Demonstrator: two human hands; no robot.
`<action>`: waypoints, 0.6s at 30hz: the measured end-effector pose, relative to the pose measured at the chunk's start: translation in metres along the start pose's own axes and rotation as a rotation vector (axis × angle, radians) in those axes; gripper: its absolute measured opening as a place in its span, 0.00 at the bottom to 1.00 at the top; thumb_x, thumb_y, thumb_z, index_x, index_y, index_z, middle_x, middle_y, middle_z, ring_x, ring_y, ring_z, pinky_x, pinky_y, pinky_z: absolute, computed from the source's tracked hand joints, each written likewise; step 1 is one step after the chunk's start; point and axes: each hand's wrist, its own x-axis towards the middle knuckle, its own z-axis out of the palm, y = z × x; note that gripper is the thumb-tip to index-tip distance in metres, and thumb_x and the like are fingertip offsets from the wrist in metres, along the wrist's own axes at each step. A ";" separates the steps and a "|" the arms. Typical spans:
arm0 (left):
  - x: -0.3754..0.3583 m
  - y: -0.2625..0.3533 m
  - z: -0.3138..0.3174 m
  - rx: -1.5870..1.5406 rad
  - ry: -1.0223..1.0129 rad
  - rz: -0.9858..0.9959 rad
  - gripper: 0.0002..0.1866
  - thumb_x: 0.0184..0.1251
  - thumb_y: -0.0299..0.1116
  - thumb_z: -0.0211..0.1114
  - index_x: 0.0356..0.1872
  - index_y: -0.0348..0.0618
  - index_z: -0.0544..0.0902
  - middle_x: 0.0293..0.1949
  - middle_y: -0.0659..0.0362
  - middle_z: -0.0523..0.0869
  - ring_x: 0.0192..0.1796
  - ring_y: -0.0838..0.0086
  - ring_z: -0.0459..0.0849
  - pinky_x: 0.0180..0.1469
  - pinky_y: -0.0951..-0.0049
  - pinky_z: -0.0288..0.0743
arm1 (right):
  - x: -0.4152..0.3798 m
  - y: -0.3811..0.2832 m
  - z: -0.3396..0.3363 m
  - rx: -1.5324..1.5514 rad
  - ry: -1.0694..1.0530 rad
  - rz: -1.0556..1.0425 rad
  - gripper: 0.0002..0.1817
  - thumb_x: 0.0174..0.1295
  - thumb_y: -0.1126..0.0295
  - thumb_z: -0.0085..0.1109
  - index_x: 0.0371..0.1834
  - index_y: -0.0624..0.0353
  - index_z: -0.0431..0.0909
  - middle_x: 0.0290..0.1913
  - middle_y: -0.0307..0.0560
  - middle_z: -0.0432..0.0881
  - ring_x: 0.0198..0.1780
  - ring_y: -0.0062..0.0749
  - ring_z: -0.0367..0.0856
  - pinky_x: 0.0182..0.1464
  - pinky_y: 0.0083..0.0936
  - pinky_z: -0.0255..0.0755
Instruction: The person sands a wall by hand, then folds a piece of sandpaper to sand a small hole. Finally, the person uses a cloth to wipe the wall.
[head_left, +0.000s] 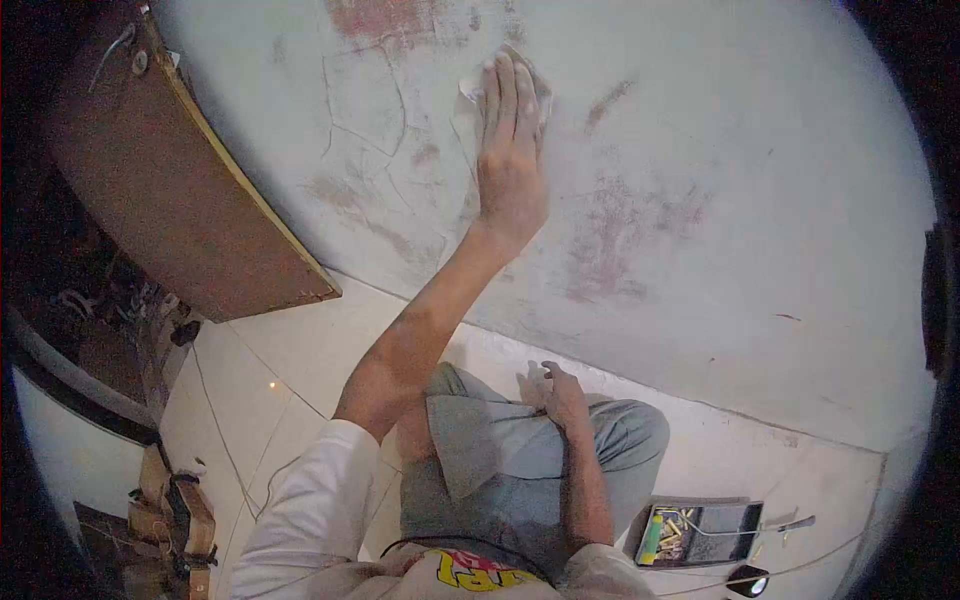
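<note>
My left hand reaches up the wall, with fingers stretched together over a pale sheet that looks like sandpaper. It presses the sheet flat against the surface, so most of the sheet is hidden under the fingers and palm. Around it the grey-white paint carries reddish-brown worn patches and cracked outlines. Down at my lap, my right hand rests over my grey trousers. Its fingers are loosely apart and nothing shows in them.
A brown wooden panel leans at the left by the wall. A black tray holding small yellowish pieces and a long-handled tool sits at the lower right. Cables cross the tiled floor, and clutter fills the far left.
</note>
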 end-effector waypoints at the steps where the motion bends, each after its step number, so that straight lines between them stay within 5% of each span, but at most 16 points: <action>1: -0.003 -0.001 0.000 0.022 -0.039 0.016 0.31 0.64 0.20 0.48 0.70 0.30 0.53 0.72 0.41 0.53 0.73 0.44 0.50 0.73 0.53 0.48 | 0.000 0.001 0.000 0.001 0.000 0.000 0.22 0.60 0.64 0.56 0.57 0.62 0.70 0.46 0.62 0.81 0.48 0.58 0.79 0.50 0.43 0.72; 5: -0.131 -0.027 0.030 -0.001 -0.194 0.027 0.31 0.63 0.20 0.48 0.70 0.29 0.54 0.72 0.40 0.53 0.74 0.45 0.48 0.73 0.50 0.45 | 0.002 -0.008 -0.006 0.109 -0.025 0.076 0.25 0.59 0.56 0.58 0.54 0.63 0.72 0.44 0.61 0.81 0.48 0.56 0.78 0.49 0.46 0.72; 7: -0.137 -0.023 0.029 -0.004 -0.260 0.001 0.31 0.64 0.21 0.48 0.70 0.29 0.53 0.72 0.39 0.52 0.74 0.46 0.48 0.73 0.50 0.44 | 0.000 -0.015 -0.011 0.140 -0.051 0.127 0.26 0.59 0.55 0.58 0.54 0.62 0.72 0.45 0.61 0.81 0.48 0.56 0.78 0.49 0.45 0.72; 10: -0.084 -0.021 0.019 -0.091 0.029 -0.246 0.30 0.67 0.24 0.45 0.70 0.29 0.51 0.72 0.40 0.51 0.75 0.46 0.46 0.74 0.51 0.42 | -0.002 -0.016 -0.013 0.089 -0.042 0.139 0.22 0.61 0.63 0.56 0.58 0.60 0.71 0.47 0.61 0.81 0.51 0.56 0.78 0.52 0.43 0.71; 12: -0.041 -0.017 0.013 -0.140 0.137 -0.342 0.30 0.68 0.25 0.45 0.71 0.29 0.51 0.72 0.40 0.50 0.75 0.46 0.46 0.74 0.51 0.41 | 0.001 -0.017 -0.015 0.074 -0.047 0.118 0.27 0.60 0.51 0.56 0.56 0.59 0.73 0.46 0.60 0.81 0.50 0.55 0.78 0.50 0.44 0.72; 14: -0.028 -0.018 0.017 -0.081 0.264 -0.351 0.30 0.67 0.25 0.46 0.70 0.29 0.52 0.72 0.40 0.52 0.74 0.47 0.48 0.73 0.52 0.44 | 0.003 0.000 0.000 0.067 -0.023 0.077 0.27 0.60 0.52 0.56 0.57 0.59 0.73 0.46 0.60 0.81 0.50 0.55 0.78 0.50 0.44 0.72; 18: -0.108 -0.016 0.044 -0.028 0.057 0.002 0.30 0.65 0.24 0.49 0.69 0.29 0.57 0.71 0.39 0.55 0.73 0.47 0.53 0.72 0.52 0.50 | -0.001 -0.018 -0.015 0.009 -0.039 0.004 0.26 0.61 0.55 0.56 0.58 0.59 0.71 0.47 0.61 0.80 0.50 0.55 0.78 0.51 0.43 0.72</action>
